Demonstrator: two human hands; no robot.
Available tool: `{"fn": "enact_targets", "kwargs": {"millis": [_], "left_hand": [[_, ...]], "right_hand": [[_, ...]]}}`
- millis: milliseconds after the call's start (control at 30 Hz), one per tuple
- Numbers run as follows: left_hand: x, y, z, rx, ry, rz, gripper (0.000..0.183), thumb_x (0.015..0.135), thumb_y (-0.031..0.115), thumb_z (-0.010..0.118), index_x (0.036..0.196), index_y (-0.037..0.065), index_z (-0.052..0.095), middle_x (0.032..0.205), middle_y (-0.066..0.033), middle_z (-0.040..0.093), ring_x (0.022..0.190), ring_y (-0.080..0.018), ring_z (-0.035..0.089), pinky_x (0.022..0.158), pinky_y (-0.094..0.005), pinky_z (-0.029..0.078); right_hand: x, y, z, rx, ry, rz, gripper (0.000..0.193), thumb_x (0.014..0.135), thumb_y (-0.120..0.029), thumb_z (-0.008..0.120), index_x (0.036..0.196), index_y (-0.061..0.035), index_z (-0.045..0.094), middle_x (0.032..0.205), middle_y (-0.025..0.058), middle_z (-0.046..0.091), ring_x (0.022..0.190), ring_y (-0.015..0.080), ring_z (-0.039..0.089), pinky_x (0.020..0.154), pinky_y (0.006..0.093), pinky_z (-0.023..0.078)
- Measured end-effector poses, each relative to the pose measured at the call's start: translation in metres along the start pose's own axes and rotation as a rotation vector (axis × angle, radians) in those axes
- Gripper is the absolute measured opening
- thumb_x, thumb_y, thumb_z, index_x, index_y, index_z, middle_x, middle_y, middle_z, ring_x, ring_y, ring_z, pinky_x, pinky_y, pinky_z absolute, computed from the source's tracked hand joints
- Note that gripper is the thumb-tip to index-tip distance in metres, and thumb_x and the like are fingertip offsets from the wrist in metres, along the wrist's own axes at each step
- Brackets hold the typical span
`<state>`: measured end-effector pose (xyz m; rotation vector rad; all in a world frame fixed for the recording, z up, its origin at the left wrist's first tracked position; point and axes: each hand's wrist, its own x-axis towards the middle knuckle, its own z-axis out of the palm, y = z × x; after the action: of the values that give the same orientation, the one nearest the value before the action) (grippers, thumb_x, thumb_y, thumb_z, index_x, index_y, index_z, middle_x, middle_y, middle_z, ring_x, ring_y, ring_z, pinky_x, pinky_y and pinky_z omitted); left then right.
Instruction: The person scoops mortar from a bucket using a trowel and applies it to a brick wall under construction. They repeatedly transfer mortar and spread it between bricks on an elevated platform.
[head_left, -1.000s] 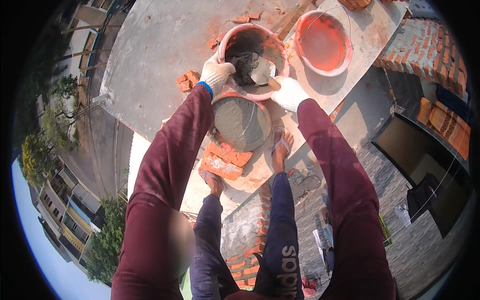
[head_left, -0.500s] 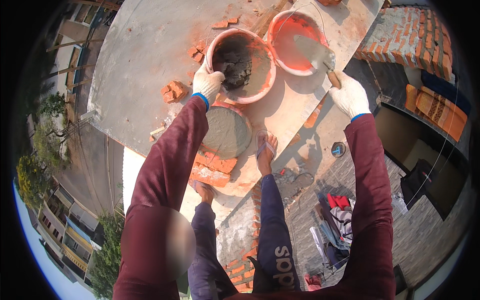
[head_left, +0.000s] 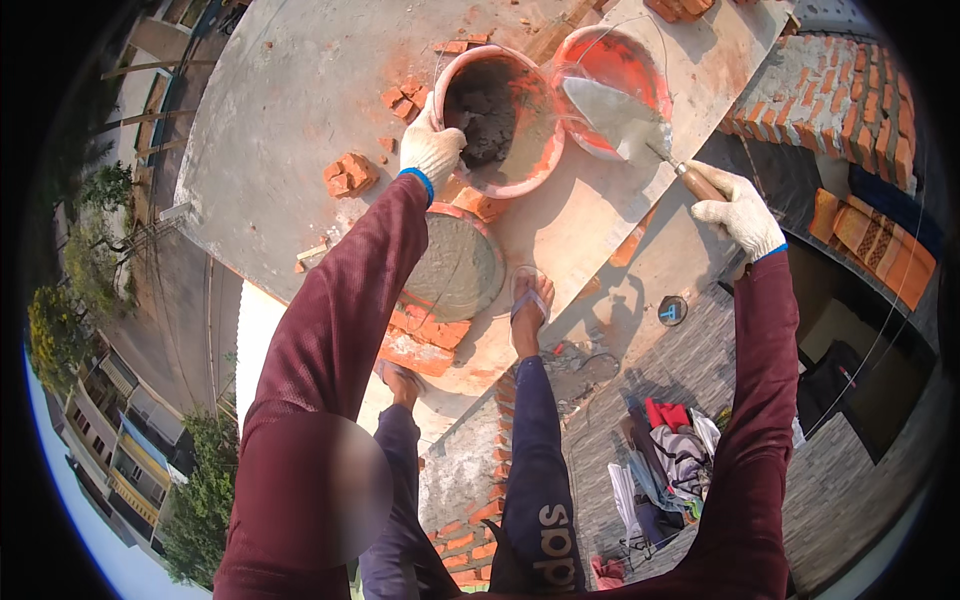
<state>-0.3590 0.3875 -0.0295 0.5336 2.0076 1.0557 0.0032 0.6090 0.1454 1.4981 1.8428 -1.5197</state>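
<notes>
My left hand (head_left: 432,148), in a white knit glove, grips the near-left rim of an orange bucket (head_left: 552,150) holding some grey mortar (head_left: 482,125). The bucket leans toward me, so its inside shows. In my gloved right hand (head_left: 738,208) is the wooden handle of a trowel (head_left: 612,112). Its broad grey blade points left, over a second, reddish bucket (head_left: 648,68) beside the first. Nearer to me stands a round container (head_left: 497,235) full of smooth grey mortar, close to my feet.
Broken brick pieces (head_left: 350,175) lie on the grey platform (head_left: 260,130). Stacked bricks (head_left: 420,340) sit by my left foot. The platform's edge runs diagonally on the right, with a lower floor beyond it. A brick wall (head_left: 825,95) rises at the far right; clothes (head_left: 675,450) lie below.
My right hand has moved right and slightly down, and the trowel blade is turned to show more of its face. The bucket in my left hand has shifted slightly up and right in view.
</notes>
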Motion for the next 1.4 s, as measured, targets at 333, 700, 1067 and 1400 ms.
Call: {"fn": "enact_targets", "kwargs": {"millis": [333, 700, 1067, 1400], "left_hand": [[-0.021, 0.009, -0.05, -0.476, -0.023, -0.118, 0.046, 0.08, -0.006, 0.061, 0.125, 0.004, 0.06, 0.094, -0.0092, 0.067, 0.067, -0.0208, 0.067, 0.06, -0.0332, 0.058], [-0.096, -0.066, -0.301, -0.217, 0.045, 0.034, 0.017, 0.088, -0.001, 0.067, 0.101, 0.002, 0.058, 0.084, -0.0102, 0.068, 0.075, -0.0257, 0.069, 0.066, -0.0367, 0.058], [-0.323, -0.021, -0.52, -0.628, 0.293, -0.523, 0.024, 0.085, -0.007, 0.057, 0.108, 0.0, 0.054, 0.089, -0.0128, 0.066, 0.069, -0.0253, 0.068, 0.063, -0.0404, 0.064], [-0.48, -0.041, -0.624, -0.322, 0.239, -0.656, 0.016, 0.094, 0.002, 0.058, 0.08, 0.007, 0.052, 0.07, -0.0014, 0.053, 0.057, -0.0151, 0.053, 0.057, -0.0272, 0.053]], "right_hand": [[-0.102, -0.089, 0.094, -0.716, 0.653, -0.588, 0.062, 0.077, -0.007, 0.069, 0.137, -0.0177, 0.062, 0.099, 0.0106, 0.066, 0.09, 0.0339, 0.067, 0.078, 0.0411, 0.055], [-0.27, 0.005, 0.168, 0.64, 0.462, 0.108, 0.042, 0.096, -0.026, 0.066, 0.128, -0.0009, 0.06, 0.079, 0.0008, 0.058, 0.061, 0.0082, 0.053, 0.05, 0.0222, 0.04], [-0.561, 0.029, 0.256, 1.359, 0.61, 0.255, 0.04, 0.104, -0.044, 0.059, 0.129, -0.013, 0.056, 0.08, -0.0016, 0.055, 0.06, 0.011, 0.051, 0.048, 0.0264, 0.041], [-0.646, 0.018, 0.374, 1.497, 0.608, 0.278, 0.027, 0.086, -0.008, 0.066, 0.11, -0.0095, 0.054, 0.083, 0.0028, 0.058, 0.059, 0.0128, 0.056, 0.049, 0.03, 0.047]]}}
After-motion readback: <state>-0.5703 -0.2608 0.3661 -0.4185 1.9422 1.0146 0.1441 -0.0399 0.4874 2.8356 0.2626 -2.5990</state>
